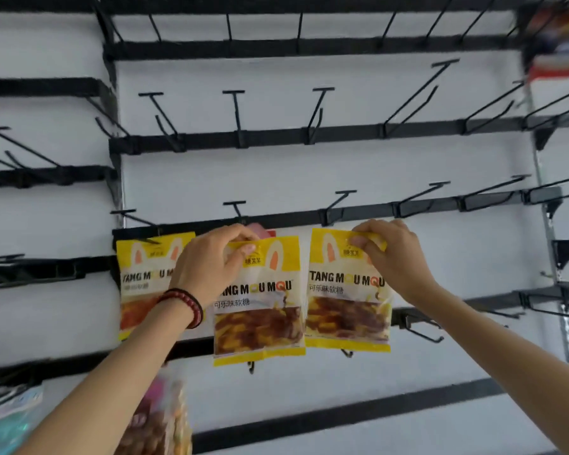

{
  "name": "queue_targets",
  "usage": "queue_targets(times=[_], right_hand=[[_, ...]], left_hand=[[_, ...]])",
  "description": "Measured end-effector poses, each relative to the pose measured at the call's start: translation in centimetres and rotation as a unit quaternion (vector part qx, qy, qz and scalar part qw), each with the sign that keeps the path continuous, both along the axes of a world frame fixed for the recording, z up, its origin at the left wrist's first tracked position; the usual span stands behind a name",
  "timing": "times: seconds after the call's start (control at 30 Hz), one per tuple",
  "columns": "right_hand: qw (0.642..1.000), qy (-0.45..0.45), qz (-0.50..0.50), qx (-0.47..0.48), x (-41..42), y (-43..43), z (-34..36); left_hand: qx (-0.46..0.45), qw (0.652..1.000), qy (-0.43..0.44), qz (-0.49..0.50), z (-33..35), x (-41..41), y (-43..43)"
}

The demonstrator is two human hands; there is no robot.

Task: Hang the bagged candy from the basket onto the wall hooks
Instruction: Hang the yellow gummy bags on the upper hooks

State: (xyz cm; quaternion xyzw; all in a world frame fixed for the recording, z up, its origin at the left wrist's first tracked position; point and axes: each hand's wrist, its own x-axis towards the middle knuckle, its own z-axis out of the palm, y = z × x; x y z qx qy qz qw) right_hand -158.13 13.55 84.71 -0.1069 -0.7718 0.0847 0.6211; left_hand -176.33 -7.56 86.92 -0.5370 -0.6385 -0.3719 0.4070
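Observation:
Three yellow candy bags are at the third rail of the white wall. The left bag (145,277) hangs on a hook (135,218), partly behind my left forearm. My left hand (207,261) pinches the top of the middle bag (260,310) just below a hook (235,208). My right hand (391,254) pinches the top edge of the right bag (345,300) below another hook (339,200). Whether either held bag is on its hook cannot be told. The basket is out of view.
Black rails (309,133) with several bare hooks run across the wall above and to the right. Another snack bag (158,418) hangs low left, and a blurry pale packet (7,418) sits at the bottom left. Coloured goods (559,44) are at the top right.

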Motion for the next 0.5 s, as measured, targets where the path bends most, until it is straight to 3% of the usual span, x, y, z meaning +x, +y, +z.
queue_targets(times=[0.27, 0.5], right_hand=[[0.999, 0.022, -0.026, -0.020, 3.6, 4.2, 2.2], [1.000, -0.010, 0.010, -0.006, 5.4, 8.0, 3.0]], left_hand=[[0.063, 0.977, -0.177, -0.104, 3.9, 4.3, 6.5], [0.084, 0.967, -0.212, -0.113, 3.9, 8.3, 11.4]])
